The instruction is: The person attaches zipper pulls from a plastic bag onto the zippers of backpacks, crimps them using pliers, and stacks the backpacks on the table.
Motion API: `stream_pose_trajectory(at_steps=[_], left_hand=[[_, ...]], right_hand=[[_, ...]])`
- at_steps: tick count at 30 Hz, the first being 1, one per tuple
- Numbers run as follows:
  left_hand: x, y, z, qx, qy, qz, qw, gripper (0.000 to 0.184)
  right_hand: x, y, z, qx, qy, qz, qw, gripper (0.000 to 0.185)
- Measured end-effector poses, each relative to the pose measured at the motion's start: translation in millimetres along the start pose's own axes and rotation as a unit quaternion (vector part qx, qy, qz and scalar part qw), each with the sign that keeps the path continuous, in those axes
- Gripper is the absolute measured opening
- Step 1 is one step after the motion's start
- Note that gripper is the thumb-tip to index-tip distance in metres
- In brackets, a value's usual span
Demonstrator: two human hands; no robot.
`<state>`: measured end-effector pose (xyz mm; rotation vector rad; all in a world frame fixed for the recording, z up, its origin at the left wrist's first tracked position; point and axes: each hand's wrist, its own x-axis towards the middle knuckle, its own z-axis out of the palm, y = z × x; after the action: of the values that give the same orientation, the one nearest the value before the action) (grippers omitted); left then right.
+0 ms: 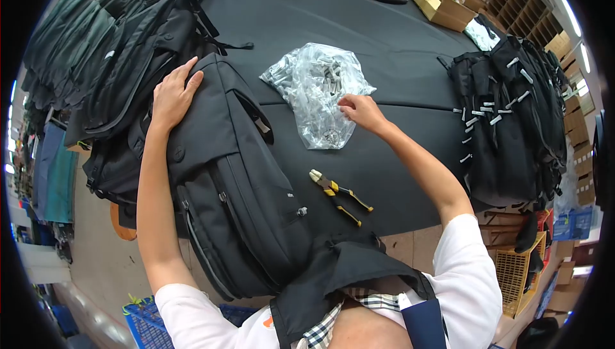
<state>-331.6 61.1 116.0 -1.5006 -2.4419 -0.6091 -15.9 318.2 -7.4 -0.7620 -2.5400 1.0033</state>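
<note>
Backpack (pixel 214 134) nearest, long axis running away and slightly left, pliers (pixel 329 189) beside it on bench (pixel 410 28), then right hand (pixel 363 113), grip part-curled over right side of clear bag (pixel 307 96), can't tell if pinching anything, left hand (pixel 174 98) farther from bag, spread flat on backpack's far end.

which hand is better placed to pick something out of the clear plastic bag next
Probably the right hand: it is at the side of the clear plastic bag, while the left hand lies on the black backpack, farther away.
</note>
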Motion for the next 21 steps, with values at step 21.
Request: stream_pose_trajectory(at_steps=[21], left_hand=[[11, 8, -1, -0.032, -0.001, -0.002, 0.999, 0.049]], right_hand=[[140, 69, 28, -0.184, -0.005, 0.112, 0.976, 0.025]])
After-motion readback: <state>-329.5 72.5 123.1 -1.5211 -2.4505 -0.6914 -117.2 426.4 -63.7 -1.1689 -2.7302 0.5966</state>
